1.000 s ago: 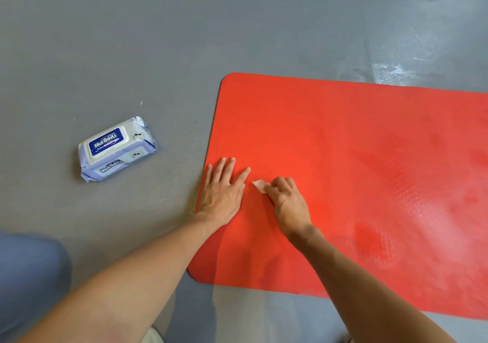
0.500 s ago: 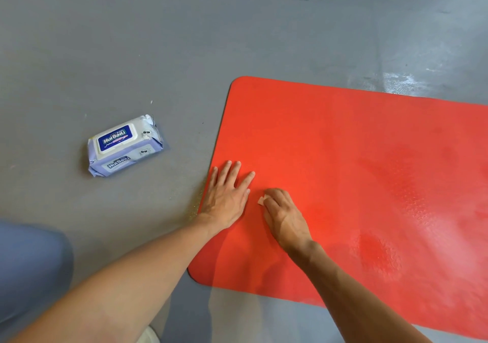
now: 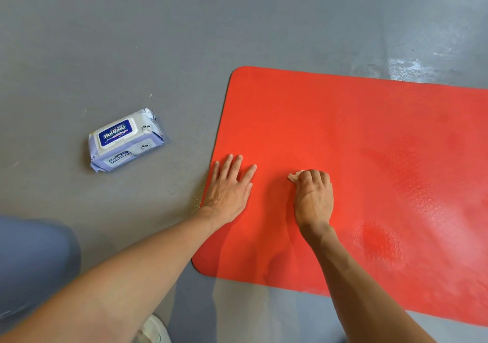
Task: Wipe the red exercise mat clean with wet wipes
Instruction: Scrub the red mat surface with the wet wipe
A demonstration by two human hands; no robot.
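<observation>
On the grey floor, the red exercise mat (image 3: 343,144) is lying flat, its short end nearest the person. The left hand (image 3: 229,186) is pressing down by the mat's left edge, fingers straight and spread. The right hand (image 3: 314,197) is curling its grip around a crumpled wet wipe (image 3: 293,176), holding it against the mat. Off the mat to the left, the wipes pack (image 3: 125,139) is sitting with its lid closed. The wipe is probably limp and slick, best bunched under the fingers; the mat looks soft and light, likely to creep unless pinned.
</observation>
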